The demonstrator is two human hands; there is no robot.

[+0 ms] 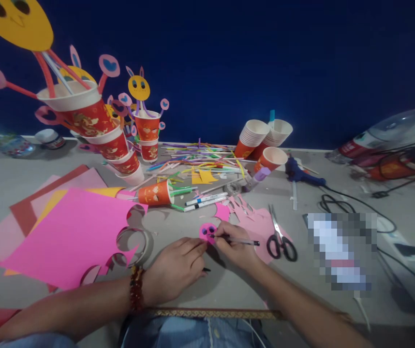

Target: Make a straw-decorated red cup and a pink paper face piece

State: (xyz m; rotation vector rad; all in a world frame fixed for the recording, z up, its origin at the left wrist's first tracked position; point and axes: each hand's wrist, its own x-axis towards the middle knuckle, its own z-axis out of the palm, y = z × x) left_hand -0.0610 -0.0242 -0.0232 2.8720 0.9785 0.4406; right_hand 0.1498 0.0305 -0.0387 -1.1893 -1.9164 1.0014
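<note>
A small bright pink paper circle [203,234] lies on the table with two dark eyes on it, making a face. My left hand [174,268] rests palm down beside it, its fingertips pressed on the circle's lower left edge. A black tip, perhaps a pen cap [206,269], pokes out from under that hand; whether the hand grips it is hidden. In my right hand [236,244] a pen [244,240] is pinched, its point touching the lower part of the face. Just right of this hand lie black-handled scissors [282,244] on pink paper scraps [260,222].
Left are coloured paper sheets [73,232] and a tape roll [144,246]. Stacked red cups [91,118] with paper figures stand behind. Markers [205,200], pipe cleaners [196,154] and a glue stick [258,179] lie ahead. A corded glue gun [303,176] is right.
</note>
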